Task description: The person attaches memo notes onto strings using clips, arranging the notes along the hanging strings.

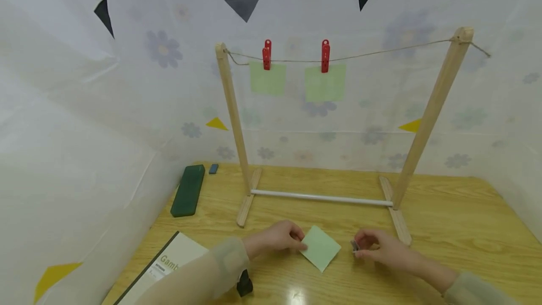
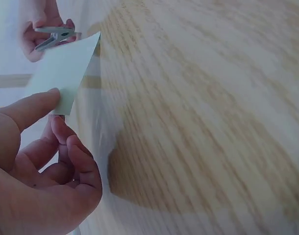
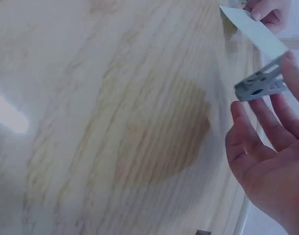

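Between thumb and fingers, my left hand (image 1: 277,238) pinches a pale green square of paper (image 1: 321,248) by its left corner, above the table. To the right, my right hand (image 1: 383,248) holds a grey clothespin (image 3: 260,82) with thumb and fingertips. In the head view a gap separates this clothespin from the paper. On the string (image 1: 372,54) of a wooden frame (image 1: 436,107) hang two more green papers (image 1: 268,84) (image 1: 325,89), each gripped by a red clothespin (image 1: 267,58) (image 1: 325,58).
A white crossbar (image 1: 322,197) joins the frame's feet on the wooden table (image 1: 466,229). At the left lie a dark green case (image 1: 188,191), a small blue object (image 1: 213,169) and a notebook (image 1: 186,248), partly behind my left sleeve. A patterned sheet (image 1: 296,140) hangs behind.
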`<act>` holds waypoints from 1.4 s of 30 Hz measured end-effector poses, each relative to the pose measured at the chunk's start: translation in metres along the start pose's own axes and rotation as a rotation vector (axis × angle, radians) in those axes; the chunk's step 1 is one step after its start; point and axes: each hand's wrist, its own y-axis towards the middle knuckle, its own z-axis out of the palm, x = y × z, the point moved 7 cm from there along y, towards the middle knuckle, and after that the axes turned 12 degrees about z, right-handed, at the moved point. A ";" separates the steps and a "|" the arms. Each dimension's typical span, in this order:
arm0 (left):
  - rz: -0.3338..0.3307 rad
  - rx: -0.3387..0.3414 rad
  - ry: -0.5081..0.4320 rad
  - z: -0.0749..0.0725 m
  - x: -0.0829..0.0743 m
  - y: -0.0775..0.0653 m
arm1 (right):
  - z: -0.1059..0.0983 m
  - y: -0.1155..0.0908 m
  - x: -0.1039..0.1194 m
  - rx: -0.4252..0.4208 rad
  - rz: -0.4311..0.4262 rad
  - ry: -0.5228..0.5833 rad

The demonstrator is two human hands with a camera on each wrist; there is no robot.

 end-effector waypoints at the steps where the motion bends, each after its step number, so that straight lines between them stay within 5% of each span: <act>1: -0.001 -0.001 -0.003 0.000 0.000 0.000 | -0.003 -0.001 0.001 -0.018 0.011 0.005; 6: 0.018 0.007 -0.020 -0.002 -0.006 0.002 | -0.022 -0.005 0.011 -0.137 -0.018 -0.017; 14: 0.038 -0.027 -0.035 -0.011 -0.018 0.002 | -0.042 -0.010 0.024 -0.157 -0.061 0.014; 28: 0.093 -0.099 -0.054 -0.024 -0.041 0.018 | -0.079 -0.023 0.043 -0.220 0.121 -0.031; 38: 0.123 -0.111 -0.133 -0.029 -0.062 0.026 | -0.103 -0.033 0.063 -0.343 0.046 -0.057; 42: 0.136 -0.116 -0.134 -0.026 -0.070 0.030 | -0.114 -0.040 0.066 -0.370 0.080 -0.078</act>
